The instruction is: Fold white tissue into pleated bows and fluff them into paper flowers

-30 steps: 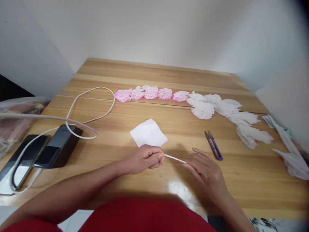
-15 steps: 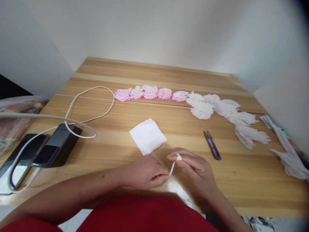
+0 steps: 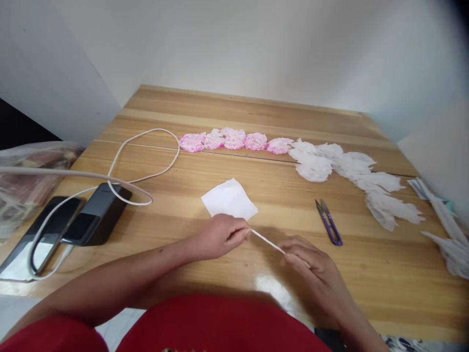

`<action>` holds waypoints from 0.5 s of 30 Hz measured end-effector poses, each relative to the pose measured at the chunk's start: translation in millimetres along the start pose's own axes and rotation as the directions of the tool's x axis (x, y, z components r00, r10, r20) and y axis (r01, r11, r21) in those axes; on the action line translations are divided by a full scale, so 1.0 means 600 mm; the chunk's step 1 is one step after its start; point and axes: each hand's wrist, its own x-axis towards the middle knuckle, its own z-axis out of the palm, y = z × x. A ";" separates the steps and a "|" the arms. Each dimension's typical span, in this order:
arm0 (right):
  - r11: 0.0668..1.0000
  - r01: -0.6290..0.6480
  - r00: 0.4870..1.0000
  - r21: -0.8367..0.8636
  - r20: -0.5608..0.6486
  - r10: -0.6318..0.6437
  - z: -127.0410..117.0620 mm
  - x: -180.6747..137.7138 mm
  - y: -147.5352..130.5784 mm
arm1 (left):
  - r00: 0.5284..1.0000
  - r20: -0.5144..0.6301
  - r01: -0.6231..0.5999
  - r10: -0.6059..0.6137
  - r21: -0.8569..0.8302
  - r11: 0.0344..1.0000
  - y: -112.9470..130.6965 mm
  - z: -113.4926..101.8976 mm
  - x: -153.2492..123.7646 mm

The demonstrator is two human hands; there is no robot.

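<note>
A thin white twisted paper strip point(image 3: 268, 241) stretches between my two hands above the wooden table point(image 3: 227, 274). My left hand point(image 3: 225, 237) is closed on its upper left end. The fingers of my right hand point(image 3: 311, 264) pinch its lower right end; what lies inside that grip is partly hidden. Just beyond my left hand lies a stack of white square paper sheets point(image 3: 230, 199), its near corner covered by the hand. Purple thread snips point(image 3: 330, 222) rest to the right of the sheets, blades pointing away from me.
Along the back run pink-edged paper flowers point(image 3: 234, 140) and white paper flowers point(image 3: 315, 168). On the left are a phone point(image 3: 47, 225), a dark power bank point(image 3: 97, 215), a looped white cable point(image 3: 168, 168) and a plastic bag point(image 3: 29, 176). White strips point(image 3: 441, 210) lie at the right edge.
My left hand has moved up and away, over the near corner of the sheets. The paper strip is now pulled straight, with more of it showing between my hands. The view has shifted slightly.
</note>
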 end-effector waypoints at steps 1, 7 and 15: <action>0.994 -0.065 0.997 0.092 0.035 0.062 -0.001 -0.001 -0.004 | 1.000 -0.019 -0.012 0.014 0.122 0.992 -0.001 0.002 0.001; 0.868 -0.122 0.992 0.482 0.030 0.123 0.022 0.016 -0.018 | 0.986 0.143 -0.113 0.086 0.191 0.975 0.014 0.011 -0.007; 0.984 0.133 0.984 -0.118 -0.107 -0.145 0.030 0.034 0.002 | 0.970 0.197 -0.070 0.142 -0.335 0.940 0.024 -0.002 -0.012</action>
